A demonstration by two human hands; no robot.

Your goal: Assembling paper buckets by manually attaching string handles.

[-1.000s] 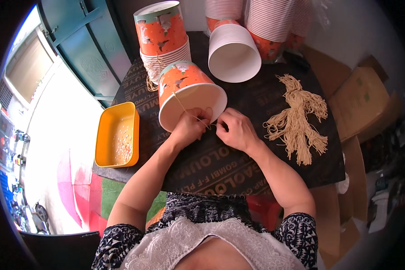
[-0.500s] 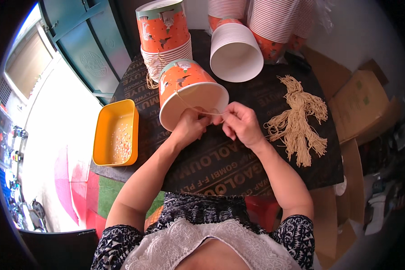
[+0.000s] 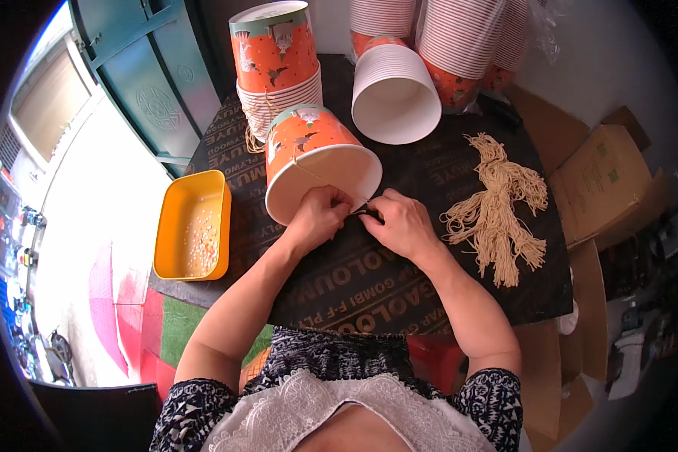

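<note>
Two hands meet at the near rim of a tipped paper bucket [image 3: 316,166], low on the dark printed table [image 3: 369,301]. Forearms come in from the lower edge and converge; wrists rest on or just above the table.

Change since a second ago: the hands have drawn tighter together, and the bucket's open mouth has rolled a little more toward the person. Judged: the fiddly stage of fitting a string to the rim is in hand, not finished.

Left hand [image 3: 318,217]: fingers curled, pinching at the white rim, knuckles up. Pinched shut on the rim or the string there; cannot tell which.

Right hand [image 3: 401,222]: fingers bunched toward the left hand, gripping something small and dark at the tips. Too small to name.

A thin string [image 3: 313,172] runs across the orange side of the bucket toward the fingers.

Left of the arms, at the table edge: yellow tray [image 3: 192,226] with small pale bits inside.

Right of the right hand, apart from it: loose bundle of tan strings [image 3: 497,215].

Farther back: a white-lined bucket on its side [image 3: 395,94], mouth toward the person; an upright stack of orange buckets [image 3: 275,64] just behind the tipped one; more nested stacks [image 3: 459,41] at the far edge. Cardboard box [image 3: 603,181] off to the right.
</note>
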